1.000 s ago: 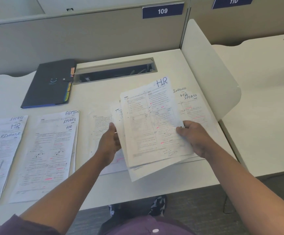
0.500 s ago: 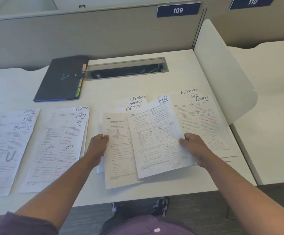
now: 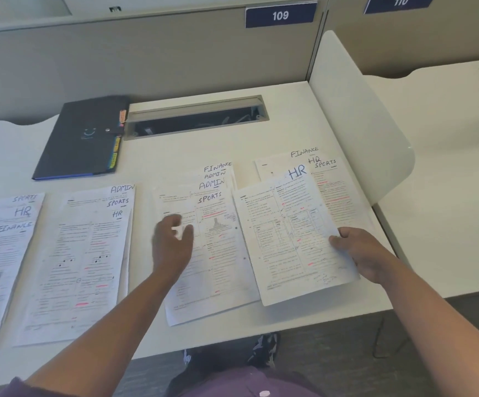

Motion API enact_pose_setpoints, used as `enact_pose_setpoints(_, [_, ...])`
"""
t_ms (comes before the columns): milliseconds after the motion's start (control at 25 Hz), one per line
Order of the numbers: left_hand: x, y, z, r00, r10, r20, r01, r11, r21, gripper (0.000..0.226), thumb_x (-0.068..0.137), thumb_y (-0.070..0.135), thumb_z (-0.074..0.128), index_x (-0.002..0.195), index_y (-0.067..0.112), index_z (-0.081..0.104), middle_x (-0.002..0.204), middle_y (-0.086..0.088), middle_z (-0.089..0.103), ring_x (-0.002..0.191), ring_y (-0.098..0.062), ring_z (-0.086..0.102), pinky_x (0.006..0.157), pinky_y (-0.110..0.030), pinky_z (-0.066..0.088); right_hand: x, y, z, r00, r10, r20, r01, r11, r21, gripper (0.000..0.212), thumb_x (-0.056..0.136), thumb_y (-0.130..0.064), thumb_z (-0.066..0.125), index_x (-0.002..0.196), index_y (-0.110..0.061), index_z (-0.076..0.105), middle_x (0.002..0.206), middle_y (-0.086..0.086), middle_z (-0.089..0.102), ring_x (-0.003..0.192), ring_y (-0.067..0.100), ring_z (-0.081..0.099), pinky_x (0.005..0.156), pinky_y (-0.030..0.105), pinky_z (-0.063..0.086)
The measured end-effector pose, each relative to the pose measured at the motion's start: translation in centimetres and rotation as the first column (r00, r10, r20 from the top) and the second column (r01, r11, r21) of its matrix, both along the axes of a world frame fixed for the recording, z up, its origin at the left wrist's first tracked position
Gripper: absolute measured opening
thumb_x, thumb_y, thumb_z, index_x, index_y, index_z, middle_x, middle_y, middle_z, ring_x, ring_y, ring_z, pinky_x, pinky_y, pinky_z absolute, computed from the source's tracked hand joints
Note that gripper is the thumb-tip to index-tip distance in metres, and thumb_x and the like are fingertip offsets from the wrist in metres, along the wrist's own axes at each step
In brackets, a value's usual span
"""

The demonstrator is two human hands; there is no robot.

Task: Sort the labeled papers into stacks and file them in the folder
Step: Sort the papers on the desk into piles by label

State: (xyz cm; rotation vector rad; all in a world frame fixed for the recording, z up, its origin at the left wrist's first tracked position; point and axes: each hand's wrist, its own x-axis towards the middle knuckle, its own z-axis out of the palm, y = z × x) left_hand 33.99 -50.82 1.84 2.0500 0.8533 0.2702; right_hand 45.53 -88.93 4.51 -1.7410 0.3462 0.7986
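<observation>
My right hand point(image 3: 361, 253) grips the right edge of a printed sheet marked HR point(image 3: 292, 239), held just above the desk. My left hand point(image 3: 172, 242) hovers open over a sheet marked SPORTS point(image 3: 218, 247), which tops a middle stack with ADMIN and FINANCE labels showing behind it. Under the HR sheet lies a right-hand stack point(image 3: 332, 190) labelled FINANCE, HR and SPORTS. Two more stacks lie to the left: one point(image 3: 89, 253) with ADMIN, SPORTS, HR, and one point(image 3: 0, 253) with SPORTS, HR, FINANCE. A dark closed folder point(image 3: 83, 138) with coloured tabs rests at the back left.
The white desk point(image 3: 304, 110) has an open cable slot point(image 3: 195, 118) behind the papers. A curved white divider panel point(image 3: 355, 110) stands along the desk's right side. Grey partition walls carry signs 109 and 110. My shoes show below the front edge.
My left hand has let go of the SPORTS sheet, which now lies on the middle stack. The HR sheet in my right hand has shifted right and down.
</observation>
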Motion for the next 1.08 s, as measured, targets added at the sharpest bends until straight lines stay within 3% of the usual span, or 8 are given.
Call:
enact_pose_setpoints(120, [2.8,-5.2,1.5,0.960,-0.273,-0.058,0.193,0.799,-0.570,0.035,0.101,0.052,0.062,0.118,0.022,0.066,0.122,0.001,0.071,0.107,-0.019,0.071,0.085,-0.031,0.057,0.0,-1.8,-0.3,0.999,0.012,-0.045,-0.009,0.998,0.062,0.022,0.105,-0.010,0.055,0.121,-0.004,0.069,0.118,0.010,0.077,0.108,0.033,0.074,0.099,0.054,0.056])
enact_pose_setpoints(200, [4.5,-8.5,1.4,0.940,-0.336,-0.066,0.177,0.643,-0.745,0.035,0.103,0.046,0.061,0.121,0.016,0.067,0.119,-0.002,0.077,0.106,-0.023,0.076,0.093,-0.039,0.060,0.1,-2.5,-0.4,0.998,0.026,-0.058,-0.020,0.995,0.098,0.022,0.106,-0.012,0.056,0.122,-0.006,0.070,0.118,0.008,0.077,0.107,0.030,0.075,0.092,0.048,0.060])
enact_pose_setpoints(320, [6.0,-11.7,0.1,0.965,-0.246,-0.088,0.101,0.662,-0.743,0.016,0.105,0.019,0.063,0.118,0.014,0.068,0.117,-0.004,0.078,0.104,-0.025,0.076,0.095,-0.049,0.061,0.6,-3.1,-0.6,0.997,0.037,-0.063,-0.030,0.994,0.103,0.019,0.104,-0.013,0.058,0.117,-0.010,0.072,0.114,0.007,0.078,0.097,0.022,0.078,0.073,0.033,0.063])
enact_pose_setpoints(400, [6.8,-12.6,-0.7,0.966,-0.236,-0.106,0.097,0.711,-0.697,0.011,0.104,0.015,0.063,0.111,0.019,0.070,0.113,-0.002,0.079,0.101,-0.024,0.076,0.093,-0.049,0.062,1.2,-3.3,-0.7,0.997,-0.025,0.078,0.029,0.998,-0.057,0.014,0.101,-0.018,0.064,0.113,-0.014,0.071,0.112,0.004,0.076,0.084,0.011,0.074,0.066,0.025,0.056])
enact_pose_setpoints(560, [8.0,-13.6,-1.7,0.956,-0.249,-0.158,0.090,0.755,-0.650,0.009,0.101,0.017,0.066,0.107,0.019,0.072,0.110,-0.002,0.079,0.098,-0.024,0.077,0.090,-0.047,0.064,3.9,-3.8,-1.8,0.924,-0.047,0.378,0.207,0.896,-0.394,0.048,0.095,-0.019,0.065,0.142,-0.010,0.056,0.144,0.006,0.055,0.124,0.024,0.057,0.102,0.038,0.047])
enact_pose_setpoints(680, [8.4,-14.1,-2.2,0.956,-0.238,-0.173,0.076,0.769,-0.635,0.007,0.101,0.016,0.067,0.106,0.017,0.071,0.108,-0.001,0.079,0.099,-0.025,0.076,0.092,-0.047,0.063,5.5,-3.9,-2.7,0.929,0.059,0.365,0.153,0.837,-0.525,0.048,0.091,-0.016,0.064,0.137,-0.002,0.055,0.136,0.017,0.056,0.126,0.037,0.055,0.101,0.043,0.049])
enact_pose_setpoints(880, [8.5,-14.4,-2.7,0.951,-0.249,-0.182,0.091,0.791,-0.605,0.010,0.102,0.019,0.066,0.111,0.018,0.071,0.110,0.002,0.078,0.101,-0.022,0.075,0.092,-0.043,0.062,6.4,-4.1,-3.3,0.925,0.001,0.380,0.203,0.845,-0.495,0.023,0.086,-0.008,0.065,0.109,-0.015,0.066,0.092,-0.003,0.064,0.089,0.026,0.061,0.060,0.027,0.038])
enact_pose_setpoints(1080, [8.2,-14.5,-2.7,0.950,-0.256,-0.177,0.102,0.794,-0.600,0.015,0.102,0.022,0.066,0.116,0.019,0.071,0.111,0.004,0.078,0.100,-0.020,0.075,0.085,-0.036,0.062,6.7,-5.1,-3.3,0.915,-0.035,0.401,0.220,0.878,-0.426,0.013,0.094,-0.011,0.058,0.094,-0.017,0.069,0.089,-0.001,0.069,0.086,0.027,0.063,0.061,0.024,0.041])
